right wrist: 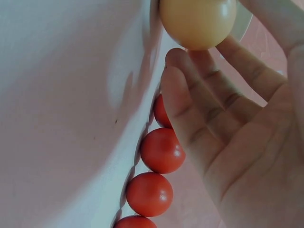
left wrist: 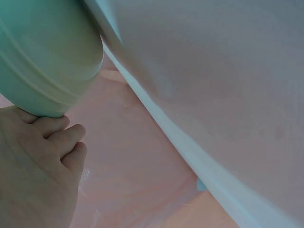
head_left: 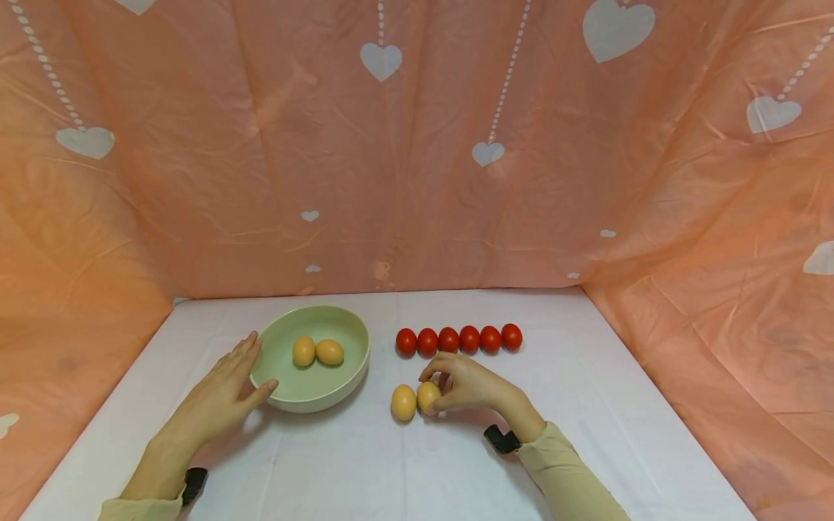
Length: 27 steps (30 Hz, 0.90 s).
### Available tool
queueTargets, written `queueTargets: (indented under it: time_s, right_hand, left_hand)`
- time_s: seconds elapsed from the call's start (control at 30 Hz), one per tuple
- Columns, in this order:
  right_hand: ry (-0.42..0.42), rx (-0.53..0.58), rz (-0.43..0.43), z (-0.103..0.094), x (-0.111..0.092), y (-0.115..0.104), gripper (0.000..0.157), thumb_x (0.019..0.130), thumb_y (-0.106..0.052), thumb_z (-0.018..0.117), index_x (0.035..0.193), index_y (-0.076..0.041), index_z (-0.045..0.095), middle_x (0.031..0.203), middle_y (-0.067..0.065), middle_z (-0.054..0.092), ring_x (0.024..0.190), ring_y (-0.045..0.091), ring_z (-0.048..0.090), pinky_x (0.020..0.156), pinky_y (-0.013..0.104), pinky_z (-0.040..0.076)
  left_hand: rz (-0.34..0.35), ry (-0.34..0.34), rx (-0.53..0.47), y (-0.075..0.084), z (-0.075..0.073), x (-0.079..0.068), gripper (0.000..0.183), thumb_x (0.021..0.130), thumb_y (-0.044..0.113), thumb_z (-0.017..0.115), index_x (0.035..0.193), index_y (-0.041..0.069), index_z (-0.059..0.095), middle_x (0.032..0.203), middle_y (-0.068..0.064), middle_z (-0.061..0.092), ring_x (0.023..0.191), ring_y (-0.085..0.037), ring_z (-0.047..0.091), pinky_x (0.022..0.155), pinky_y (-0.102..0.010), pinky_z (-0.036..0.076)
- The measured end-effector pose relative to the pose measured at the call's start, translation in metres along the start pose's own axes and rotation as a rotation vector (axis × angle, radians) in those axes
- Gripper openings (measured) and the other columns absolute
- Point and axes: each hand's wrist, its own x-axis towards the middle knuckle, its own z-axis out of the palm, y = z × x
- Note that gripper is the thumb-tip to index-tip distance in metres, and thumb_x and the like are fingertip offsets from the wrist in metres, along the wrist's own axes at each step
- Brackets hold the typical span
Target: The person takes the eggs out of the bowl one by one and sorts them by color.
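A light green bowl (head_left: 313, 399) stands on the left of the table with two yellowish-brown eggs (head_left: 303, 352) inside. My left hand (head_left: 218, 398) rests against the bowl's left side, fingers straight along the rim and thumb at the near edge. To the right of the bowl, my right hand (head_left: 476, 385) pinches an egg (head_left: 428, 398) between thumb and fingertips, close over the table. Another egg (head_left: 403, 403) sits right beside it on the left. In the right wrist view, the fingers reach the underside of the pinched egg (right wrist: 198, 23).
Behind the right hand, several red cherry tomatoes (head_left: 469, 339) lie in a row. A white cloth (head_left: 339, 470) covers the table. Orange curtains with white hearts (head_left: 423, 239) enclose the back and both sides. Each wrist wears a black device (head_left: 501, 439).
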Motion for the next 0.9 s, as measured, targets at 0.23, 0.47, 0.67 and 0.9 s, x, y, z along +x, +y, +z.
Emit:
queueTargets:
  time_s: [0.23, 0.47, 0.67, 0.9]
  right_hand:
    - [0.000, -0.002, -0.006, 0.0013, 0.0000, -0.0008, 0.041, 0.079, -0.019, 0.092, 0.114, -0.011, 0.073, 0.105, -0.006, 0.068, 0.086, 0.016, 0.068, 0.078, 0.024, 0.057]
    - [0.016, 0.005, 0.000, 0.0001, -0.0006, -0.0024, 0.043, 0.080, -0.022, 0.090, 0.116, -0.008, 0.072, 0.107, -0.003, 0.068, 0.088, 0.018, 0.067, 0.078, 0.025, 0.057]
    - [0.106, -0.023, -0.025, -0.0020, -0.0009, -0.0031, 0.045, 0.088, -0.028, 0.085, 0.124, -0.006, 0.071, 0.120, 0.007, 0.068, 0.099, 0.020, 0.064, 0.081, 0.029, 0.057]
    - [0.263, -0.009, -0.109, -0.0065, 0.0029, -0.0080, 0.045, 0.090, -0.023, 0.084, 0.127, -0.004, 0.070, 0.123, 0.012, 0.067, 0.108, 0.032, 0.065, 0.087, 0.036, 0.059]
  left_hand:
    - [0.010, 0.009, -0.004, -0.0007, 0.0008, -0.0014, 0.086, 0.103, 0.044, 0.064, 0.157, -0.013, 0.029, 0.165, -0.032, 0.026, 0.151, -0.050, 0.027, 0.131, -0.048, 0.011]
    - [-0.002, -0.003, -0.002, -0.0008, 0.0003, -0.0015, 0.086, 0.102, 0.044, 0.065, 0.157, -0.013, 0.030, 0.165, -0.032, 0.025, 0.152, -0.050, 0.027, 0.130, -0.050, 0.013]
    - [-0.004, -0.007, -0.005, -0.0003, -0.0002, -0.0021, 0.086, 0.102, 0.044, 0.064, 0.157, -0.013, 0.029, 0.166, -0.032, 0.024, 0.152, -0.050, 0.027, 0.129, -0.052, 0.014]
    - [0.013, 0.006, 0.000, -0.0018, 0.0012, 0.0004, 0.086, 0.102, 0.043, 0.066, 0.158, -0.012, 0.029, 0.165, -0.031, 0.026, 0.151, -0.050, 0.029, 0.129, -0.053, 0.017]
